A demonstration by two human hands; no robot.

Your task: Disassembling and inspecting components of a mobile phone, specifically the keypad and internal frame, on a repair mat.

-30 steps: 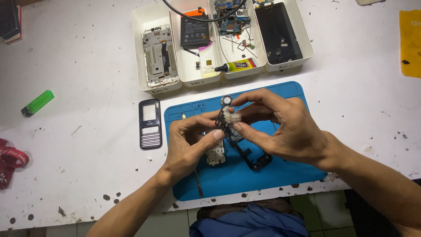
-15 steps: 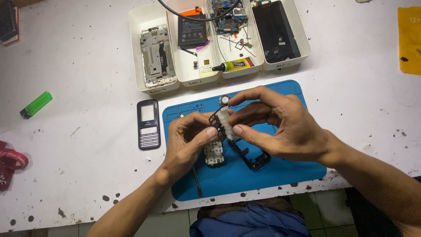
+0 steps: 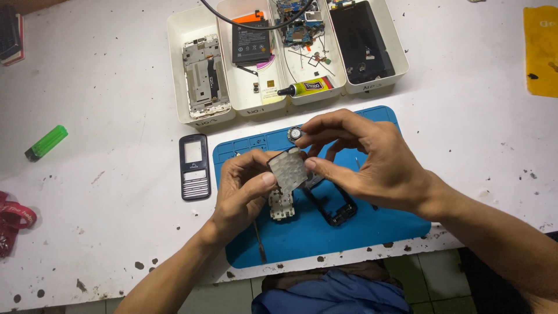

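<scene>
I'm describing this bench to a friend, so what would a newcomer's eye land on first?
Both hands meet over the blue mat: the left hand and right hand hold a pale, dimpled keypad sheet between their fingertips. Behind them a row of white trays holds phone parts, and a green lighter lies far left.

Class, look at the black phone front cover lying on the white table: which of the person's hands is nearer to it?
Left. The left hand is just right of the black front cover, apart from it. The right hand is farther right, over the blue mat.
</scene>
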